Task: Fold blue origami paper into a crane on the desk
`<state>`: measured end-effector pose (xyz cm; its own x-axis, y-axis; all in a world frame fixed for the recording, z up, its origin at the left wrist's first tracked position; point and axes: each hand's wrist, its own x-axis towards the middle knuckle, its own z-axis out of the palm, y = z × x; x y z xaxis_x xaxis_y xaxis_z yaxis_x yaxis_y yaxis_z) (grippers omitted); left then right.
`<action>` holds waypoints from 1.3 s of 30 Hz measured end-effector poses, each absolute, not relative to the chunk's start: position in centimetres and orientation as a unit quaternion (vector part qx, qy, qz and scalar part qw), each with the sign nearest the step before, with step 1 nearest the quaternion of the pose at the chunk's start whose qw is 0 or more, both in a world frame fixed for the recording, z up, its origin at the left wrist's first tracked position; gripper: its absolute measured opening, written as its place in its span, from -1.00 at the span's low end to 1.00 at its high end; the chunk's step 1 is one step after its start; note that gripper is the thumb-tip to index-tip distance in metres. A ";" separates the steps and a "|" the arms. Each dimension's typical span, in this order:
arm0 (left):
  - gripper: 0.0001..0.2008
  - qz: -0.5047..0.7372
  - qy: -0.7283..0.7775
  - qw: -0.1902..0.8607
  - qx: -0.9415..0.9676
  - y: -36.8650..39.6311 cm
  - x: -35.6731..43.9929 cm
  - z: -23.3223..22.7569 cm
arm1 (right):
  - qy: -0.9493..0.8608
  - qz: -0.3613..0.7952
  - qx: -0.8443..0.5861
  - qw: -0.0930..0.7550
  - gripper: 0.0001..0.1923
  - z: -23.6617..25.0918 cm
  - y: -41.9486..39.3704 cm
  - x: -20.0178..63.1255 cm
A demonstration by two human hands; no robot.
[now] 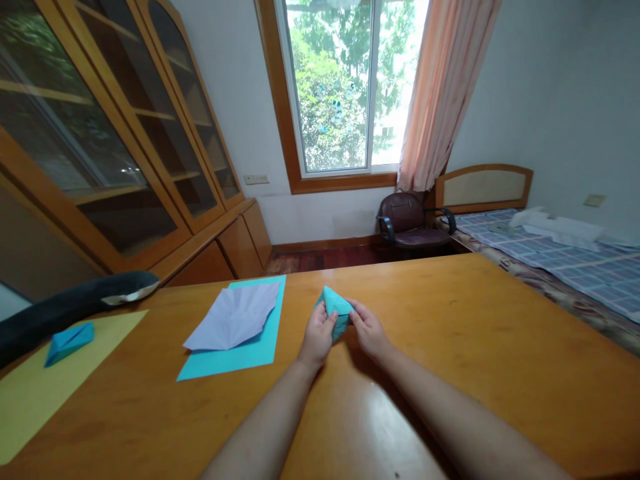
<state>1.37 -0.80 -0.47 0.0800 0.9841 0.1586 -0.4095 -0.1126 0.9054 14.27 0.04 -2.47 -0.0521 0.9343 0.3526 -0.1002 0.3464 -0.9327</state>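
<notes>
A folded piece of turquoise paper (339,304) is held up between my two hands over the middle of the desk. My left hand (318,333) grips its left side, thumb pressed on the near face. On the right side, the fingers and thumb of my right hand (369,328) pinch the paper's edge. The folded paper comes to a point at the top, and a crease runs across it. Part of it is hidden behind my fingers.
Left of my hands, a creased pale lilac sheet (235,317) lies on a turquoise sheet (230,368). Farther left, a blue folded paper (70,341) rests on a yellow sheet (55,390). The wooden desk (500,373) has a dark chair (410,223) and a bed beyond it.
</notes>
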 end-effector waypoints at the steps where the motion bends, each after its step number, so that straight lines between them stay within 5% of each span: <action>1: -0.53 0.595 0.323 0.585 0.446 -0.8 1.3 -0.6 | -0.570 0.449 -0.361 0.585 -0.60 -2.5 0.1 14.2; 6: -0.55 0.582 0.372 0.550 0.469 -0.6 1.2 -1.1 | -0.572 0.454 -0.356 0.583 -0.58 -2.8 0.3 14.2; 13: -0.55 0.546 0.520 0.338 0.563 -0.9 1.2 -0.7 | -0.596 0.433 -0.362 0.571 -0.62 -2.9 0.2 14.0; 19: -0.65 0.581 0.553 0.255 0.540 -0.8 1.5 -0.9 | -0.626 0.406 -0.359 0.561 -0.66 -2.8 -0.2 13.5; 39: -0.69 0.611 0.547 0.259 0.511 -0.7 1.5 -0.9 | -0.655 0.370 -0.357 0.553 -0.65 -2.3 -0.6 13.2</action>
<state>1.47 -0.72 -0.86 -0.3429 0.8752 0.3413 0.2428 -0.2684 0.9322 13.21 -0.59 -2.32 -0.1335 0.8778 0.4600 0.0590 0.4704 -0.8805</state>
